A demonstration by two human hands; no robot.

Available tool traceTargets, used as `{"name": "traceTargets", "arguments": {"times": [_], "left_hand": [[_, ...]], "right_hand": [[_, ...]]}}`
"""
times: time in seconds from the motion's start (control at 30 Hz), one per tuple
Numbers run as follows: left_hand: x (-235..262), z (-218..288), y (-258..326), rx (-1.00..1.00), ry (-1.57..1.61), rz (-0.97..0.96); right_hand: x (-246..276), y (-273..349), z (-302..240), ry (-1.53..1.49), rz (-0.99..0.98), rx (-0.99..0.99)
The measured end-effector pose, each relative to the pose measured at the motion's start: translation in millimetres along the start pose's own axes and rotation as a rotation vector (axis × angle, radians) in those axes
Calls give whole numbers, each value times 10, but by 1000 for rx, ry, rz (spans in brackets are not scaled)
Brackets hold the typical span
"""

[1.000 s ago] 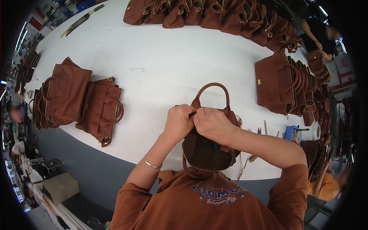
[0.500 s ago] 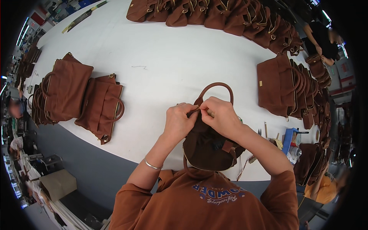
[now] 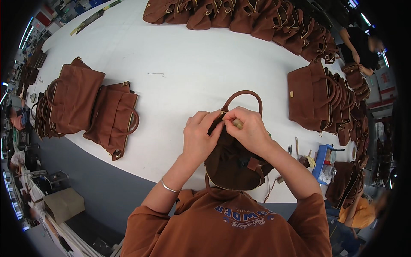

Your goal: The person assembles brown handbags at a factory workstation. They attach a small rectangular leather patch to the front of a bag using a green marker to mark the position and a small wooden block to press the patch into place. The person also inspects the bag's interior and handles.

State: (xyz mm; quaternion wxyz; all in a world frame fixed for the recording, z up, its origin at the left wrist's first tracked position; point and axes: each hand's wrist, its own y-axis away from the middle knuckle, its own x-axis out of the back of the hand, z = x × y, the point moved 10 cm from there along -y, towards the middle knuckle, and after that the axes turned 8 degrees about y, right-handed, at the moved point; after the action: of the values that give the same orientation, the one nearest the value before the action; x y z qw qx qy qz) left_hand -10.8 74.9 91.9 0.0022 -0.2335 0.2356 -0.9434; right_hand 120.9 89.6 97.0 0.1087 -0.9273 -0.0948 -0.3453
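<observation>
An open brown handbag (image 3: 233, 171) stands in front of me at the table's near edge, its dark lining showing and one rounded handle (image 3: 246, 93) raised on the far side. My left hand (image 3: 199, 133) is closed on the bag's far left rim, thumb inside and fingers outside. At the same spot, by a small gold-coloured zip end (image 3: 222, 114), my right hand (image 3: 247, 128) pinches with thumb and forefinger. What the pinch holds is too small to make out. A pale yellowish piece shows at the right hand's curled fingers.
Finished-looking brown bags (image 3: 77, 100) lie stacked at left. More line the far edge (image 3: 257, 19) and the right side (image 3: 308, 96). Near my right forearm are snips (image 3: 290, 150) and a blue tray (image 3: 321, 160). Another person (image 3: 359, 47) works at far right.
Both hands have shifted slightly apart at the rim, and the gold-coloured zip end now shows between them. The left hand's fingers have moved up a little along the rim.
</observation>
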Motion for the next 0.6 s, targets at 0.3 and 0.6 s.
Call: {"name": "traceTargets", "arguments": {"times": [0.3, 0.6], "left_hand": [[110, 32, 1, -72, -12, 99], [153, 58, 24, -152, 46, 196]], "right_hand": [[35, -17, -185, 107, 81, 127], [60, 6, -347, 262, 150, 205]]}}
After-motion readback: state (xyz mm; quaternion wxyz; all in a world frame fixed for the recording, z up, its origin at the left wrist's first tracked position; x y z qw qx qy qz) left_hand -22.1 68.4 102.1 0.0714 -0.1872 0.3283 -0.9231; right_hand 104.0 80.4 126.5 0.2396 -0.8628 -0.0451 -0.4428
